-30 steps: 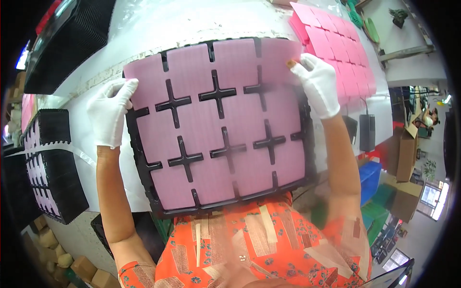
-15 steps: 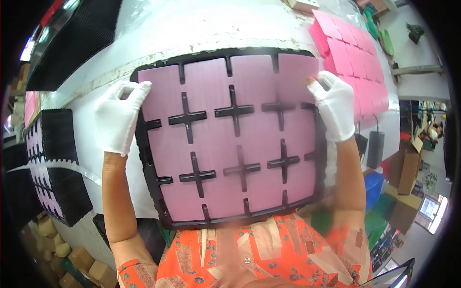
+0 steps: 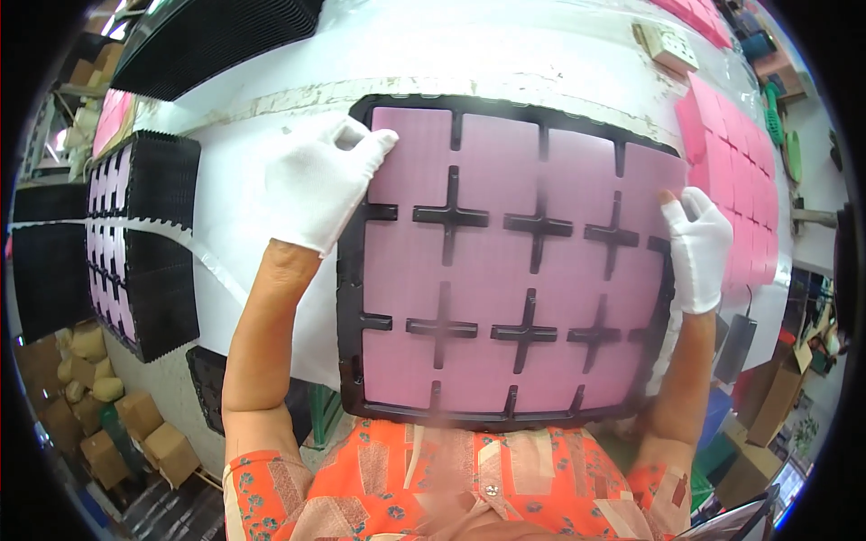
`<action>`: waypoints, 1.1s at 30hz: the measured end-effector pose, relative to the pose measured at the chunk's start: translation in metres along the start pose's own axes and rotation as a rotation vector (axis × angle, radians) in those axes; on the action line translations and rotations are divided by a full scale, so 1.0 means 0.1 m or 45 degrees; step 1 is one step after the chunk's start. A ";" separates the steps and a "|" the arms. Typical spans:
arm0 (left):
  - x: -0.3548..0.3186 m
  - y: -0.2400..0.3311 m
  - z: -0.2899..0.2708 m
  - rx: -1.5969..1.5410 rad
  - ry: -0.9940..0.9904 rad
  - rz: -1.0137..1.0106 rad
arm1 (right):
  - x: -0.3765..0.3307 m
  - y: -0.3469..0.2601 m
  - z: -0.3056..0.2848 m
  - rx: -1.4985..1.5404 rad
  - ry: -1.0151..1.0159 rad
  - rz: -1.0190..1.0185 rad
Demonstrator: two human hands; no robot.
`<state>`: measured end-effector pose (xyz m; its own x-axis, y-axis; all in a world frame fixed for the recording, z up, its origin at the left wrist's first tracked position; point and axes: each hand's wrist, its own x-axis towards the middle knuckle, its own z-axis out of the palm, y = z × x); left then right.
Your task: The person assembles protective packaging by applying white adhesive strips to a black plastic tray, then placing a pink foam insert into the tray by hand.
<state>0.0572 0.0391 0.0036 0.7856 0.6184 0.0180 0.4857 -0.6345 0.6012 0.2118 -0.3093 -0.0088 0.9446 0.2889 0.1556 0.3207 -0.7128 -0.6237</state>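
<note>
Swung to the right in view since half a second ago — the black tray (image 3: 350, 270), both hands and the stacks all sit farther over, so most of it looks like the head turning. White surface (image 3: 505, 50) spreads behind the tray, whose near rim meets the orange shirt (image 3: 379, 478). On the tray lies the pink sheet (image 3: 492, 266), its cutouts around black crosses (image 3: 451, 216); some crosses look hazy, and whether film covers them I cannot tell. The left hand (image 3: 320, 185) pinches the sheet near its far-left corner, thumb and forefinger together; the right hand (image 3: 704, 248) pinches its right edge, where the far corner pokes past the rim.

To seat it well, I would keep both corners level, line up the cutouts, and ease tension evenly — thin film probably creases if one side is pulled.

Around it, black stacks (image 3: 162, 185) stand to the left; the pink pile (image 3: 735, 171), just beside the right hand, could snag that corner. Smaller are a white block (image 3: 666, 47) and a dark adapter (image 3: 735, 343).
</note>
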 end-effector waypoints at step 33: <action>0.06 -0.23 -0.06 0.100 0.363 0.159 | 0.03 0.07 0.00 -0.115 -0.018 -0.065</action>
<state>0.0484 0.0599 -0.0056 0.7072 0.6316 0.3177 0.4295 -0.7407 0.5167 0.2166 -0.3136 -0.0123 0.9260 0.3350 0.1741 0.3740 -0.7516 -0.5433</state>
